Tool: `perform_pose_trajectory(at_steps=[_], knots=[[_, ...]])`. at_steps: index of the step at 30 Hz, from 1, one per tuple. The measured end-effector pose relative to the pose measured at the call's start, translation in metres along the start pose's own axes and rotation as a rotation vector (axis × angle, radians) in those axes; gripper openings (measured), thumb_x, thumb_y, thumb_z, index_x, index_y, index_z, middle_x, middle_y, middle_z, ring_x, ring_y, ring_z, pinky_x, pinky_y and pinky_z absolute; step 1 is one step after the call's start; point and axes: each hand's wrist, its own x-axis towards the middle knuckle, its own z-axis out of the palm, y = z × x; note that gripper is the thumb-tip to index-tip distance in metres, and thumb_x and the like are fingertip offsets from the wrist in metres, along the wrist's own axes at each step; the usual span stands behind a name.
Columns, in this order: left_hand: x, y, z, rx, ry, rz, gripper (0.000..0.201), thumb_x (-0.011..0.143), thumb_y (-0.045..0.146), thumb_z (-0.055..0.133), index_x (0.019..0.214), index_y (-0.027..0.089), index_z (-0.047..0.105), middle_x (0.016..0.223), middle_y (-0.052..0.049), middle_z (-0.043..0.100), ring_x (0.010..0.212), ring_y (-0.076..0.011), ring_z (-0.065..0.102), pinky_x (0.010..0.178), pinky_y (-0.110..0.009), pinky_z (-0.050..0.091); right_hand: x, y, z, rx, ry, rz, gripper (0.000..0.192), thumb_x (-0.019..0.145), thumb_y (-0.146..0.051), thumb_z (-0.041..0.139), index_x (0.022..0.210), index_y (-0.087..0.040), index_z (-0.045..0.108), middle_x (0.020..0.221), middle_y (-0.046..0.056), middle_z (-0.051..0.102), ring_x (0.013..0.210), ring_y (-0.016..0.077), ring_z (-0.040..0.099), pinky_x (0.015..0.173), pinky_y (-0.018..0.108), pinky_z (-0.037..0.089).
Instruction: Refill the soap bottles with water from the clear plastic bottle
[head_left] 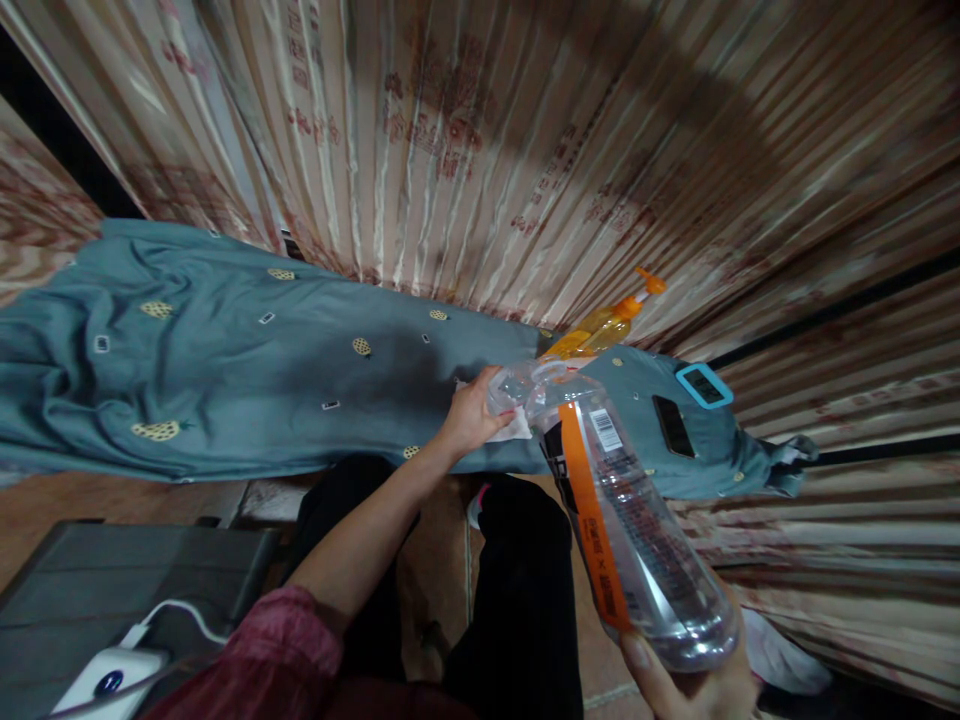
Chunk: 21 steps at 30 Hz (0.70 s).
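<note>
The right hand [694, 680], at the near right edge of the view, is wrapped around the base of a clear plastic bottle [622, 500] with an orange label strip, holding it tilted so that its neck points away toward the bed. The left hand [472, 412] reaches forward and is closed around the bottle's neck, with a white tissue [514, 430] lying just under its fingers on the bedcover. Whether a cap sits on the neck cannot be told; the fingers and glare hide it. The bottle looks nearly empty, with only clear walls showing, so as a judgement the work on it is under way rather than finished: both hands are on it and it has not been set down.

Beyond the hands, the blue bedcover [225, 370] stretches left across the bed. Just past the bottle's neck stands an orange pump bottle [604, 325]. To the right lie a dark phone [673, 426] and a small device with a blue frame [703, 385]. A curtain [525, 150] hangs behind. At near left a white charger [112, 680] rests on a dark surface.
</note>
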Motion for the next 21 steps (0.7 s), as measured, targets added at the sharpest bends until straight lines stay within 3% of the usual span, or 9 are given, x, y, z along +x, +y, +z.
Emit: perform_pose_trajectory(at_steps=[21], knots=[[0.0004, -0.0011, -0.0003, -0.010, 0.005, 0.027, 0.065, 0.068, 0.020, 0.080, 0.128, 0.021, 0.056, 0.120, -0.007, 0.073, 0.109, -0.0273, 0.071, 0.099, -0.040, 0.056, 0.0016, -0.0039, -0.0027, -0.055, -0.011, 0.010, 0.072, 0.071, -0.058, 0.066, 0.129, -0.017, 0.055, 0.107, 0.011, 0.067, 0.094, 0.0335, 0.070, 0.084, 0.043, 0.054]])
